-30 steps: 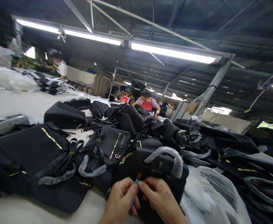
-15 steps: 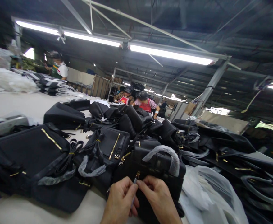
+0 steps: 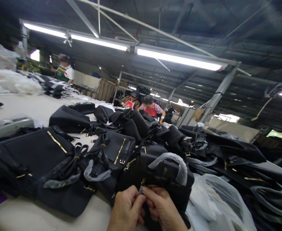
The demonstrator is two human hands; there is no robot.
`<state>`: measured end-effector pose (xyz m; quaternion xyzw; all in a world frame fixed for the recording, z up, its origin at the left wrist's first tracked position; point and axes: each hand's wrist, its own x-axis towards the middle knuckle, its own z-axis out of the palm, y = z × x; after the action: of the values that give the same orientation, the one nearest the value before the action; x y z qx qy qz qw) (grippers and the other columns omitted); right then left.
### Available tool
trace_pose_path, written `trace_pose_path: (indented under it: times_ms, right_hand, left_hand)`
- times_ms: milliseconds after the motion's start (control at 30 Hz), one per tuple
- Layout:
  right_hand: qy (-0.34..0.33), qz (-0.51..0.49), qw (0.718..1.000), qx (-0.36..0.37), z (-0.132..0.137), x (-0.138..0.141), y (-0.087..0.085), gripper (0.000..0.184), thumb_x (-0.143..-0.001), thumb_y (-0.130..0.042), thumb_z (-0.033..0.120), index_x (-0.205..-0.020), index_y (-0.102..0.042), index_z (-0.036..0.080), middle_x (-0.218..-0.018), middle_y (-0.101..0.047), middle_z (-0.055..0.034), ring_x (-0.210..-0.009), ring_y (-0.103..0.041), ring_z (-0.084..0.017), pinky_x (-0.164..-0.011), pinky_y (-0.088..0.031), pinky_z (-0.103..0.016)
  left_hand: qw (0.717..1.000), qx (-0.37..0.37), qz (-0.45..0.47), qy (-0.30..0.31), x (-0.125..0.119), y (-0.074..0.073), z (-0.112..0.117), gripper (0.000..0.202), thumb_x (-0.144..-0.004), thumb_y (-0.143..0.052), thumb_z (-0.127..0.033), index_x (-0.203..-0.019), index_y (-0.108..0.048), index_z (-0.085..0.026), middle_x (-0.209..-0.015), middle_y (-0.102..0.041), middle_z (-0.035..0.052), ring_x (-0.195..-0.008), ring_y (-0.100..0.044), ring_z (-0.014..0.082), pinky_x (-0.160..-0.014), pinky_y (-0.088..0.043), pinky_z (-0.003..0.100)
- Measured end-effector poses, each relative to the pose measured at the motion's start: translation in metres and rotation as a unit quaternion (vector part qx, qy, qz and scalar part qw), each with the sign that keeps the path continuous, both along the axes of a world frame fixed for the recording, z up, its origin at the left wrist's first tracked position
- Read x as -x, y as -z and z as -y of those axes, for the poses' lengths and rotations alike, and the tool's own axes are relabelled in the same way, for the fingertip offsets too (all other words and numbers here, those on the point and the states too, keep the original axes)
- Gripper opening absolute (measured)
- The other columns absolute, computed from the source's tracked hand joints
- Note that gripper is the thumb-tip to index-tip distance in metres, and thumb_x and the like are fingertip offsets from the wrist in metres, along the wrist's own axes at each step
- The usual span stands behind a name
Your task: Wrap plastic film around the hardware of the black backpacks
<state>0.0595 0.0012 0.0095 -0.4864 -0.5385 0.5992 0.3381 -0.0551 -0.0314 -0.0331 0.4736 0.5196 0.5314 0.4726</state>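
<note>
A black bag (image 3: pixel 158 171) stands upright right in front of me, its curved handle (image 3: pixel 183 170) wrapped in clear plastic. From the gold zipper slider (image 3: pixel 143 182) on its front hangs a narrow zipper pull (image 3: pixel 141 190) with a pale grey covering. My left hand (image 3: pixel 127 207) pinches the pull between thumb and fingers. Opposite it, my right hand (image 3: pixel 163 205) is closed on the same pull, thumb and forefinger at its upper part. The fingers hide most of the pull, including its lower end.
More black bags (image 3: pixel 114 150) with gold zippers lie at left and in a heap behind. Clear plastic bags (image 3: pixel 217 199) lie at right beside the bag. A grey device (image 3: pixel 11 126) sits at far left. Several co-workers (image 3: pixel 152 109) are beyond the table (image 3: pixel 47 221).
My fingers have closed further over the pull, and the right fingers have curled in below it. Less of the grey covering shows. The view has shifted slightly.
</note>
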Motion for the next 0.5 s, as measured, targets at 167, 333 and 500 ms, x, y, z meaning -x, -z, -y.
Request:
trace_pose_path:
  times_ms: [167,333,500]
  right_hand:
    - [0.035,-0.097,0.994,0.048,0.001,0.002,0.009,0.053,-0.05,-0.084,0.058,-0.058,-0.049,0.019,-0.04,-0.03,0.0147,-0.034,-0.019,0.0,-0.037,-0.012,-0.018]
    - [0.068,-0.136,0.987,0.059,0.001,0.004,0.014,0.058,-0.041,-0.088,0.058,-0.057,-0.05,0.018,-0.038,-0.031,0.0152,-0.033,-0.019,0.001,-0.036,-0.012,-0.017]
    - [0.065,-0.153,0.983,0.073,0.002,0.003,0.015,0.058,-0.041,-0.09,0.056,-0.066,-0.055,0.017,-0.038,-0.028,0.0169,-0.033,-0.014,0.002,-0.036,-0.01,-0.017]
  left_hand:
    - [1.0,0.014,0.019,-0.004,-0.004,-0.001,0.0,0.036,-0.077,-0.055,-0.054,-0.063,-0.049,-0.021,-0.049,-0.061,-0.0003,-0.038,-0.055,0.0124,-0.038,-0.039,0.02]
    - [0.995,0.037,0.093,0.027,-0.003,0.009,-0.001,0.052,-0.066,-0.065,-0.07,-0.063,-0.048,-0.021,-0.046,-0.06,-0.0021,-0.035,-0.055,0.0113,-0.035,-0.037,0.019]
    - [0.968,0.111,0.213,0.066,0.018,0.016,-0.003,0.065,-0.065,-0.056,-0.083,-0.075,-0.053,-0.019,-0.054,-0.064,0.0004,-0.039,-0.061,0.0139,-0.036,-0.041,0.019]
